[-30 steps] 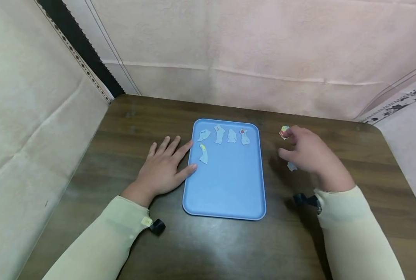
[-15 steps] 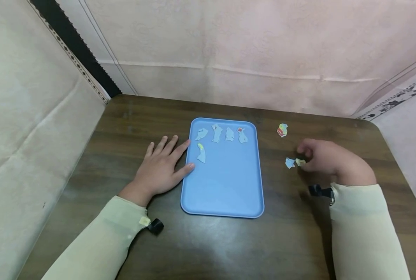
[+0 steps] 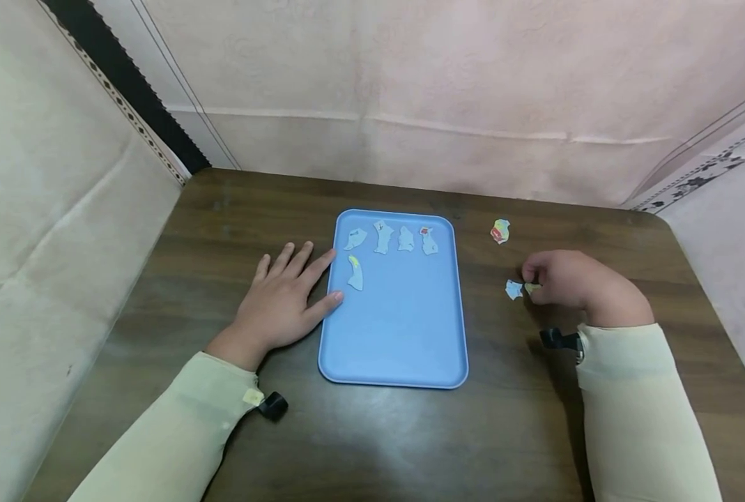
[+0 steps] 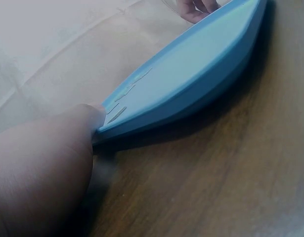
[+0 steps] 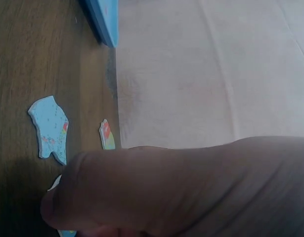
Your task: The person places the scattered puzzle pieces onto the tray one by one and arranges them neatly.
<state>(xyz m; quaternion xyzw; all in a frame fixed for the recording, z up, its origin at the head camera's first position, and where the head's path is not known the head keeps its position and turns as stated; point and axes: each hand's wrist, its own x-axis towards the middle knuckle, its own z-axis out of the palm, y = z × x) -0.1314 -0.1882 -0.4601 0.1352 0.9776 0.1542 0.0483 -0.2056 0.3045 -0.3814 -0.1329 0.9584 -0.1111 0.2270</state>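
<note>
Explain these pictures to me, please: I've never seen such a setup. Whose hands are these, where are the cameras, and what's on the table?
There is no machine at work here, just one person's two bare hands. The widest picture comes from a camera worn on the head, looking forward and down. The two close ones come from a camera on each wrist.

On the brown table is a blue tray with five pale pieces. To its right lie a light blue piece and a multicoloured piece.

The left hand is spread beside the tray, its thumb over the rim. The right hand seems to pinch a yellowish piece, mostly hidden; I can't tell whether it is lifted.
</note>
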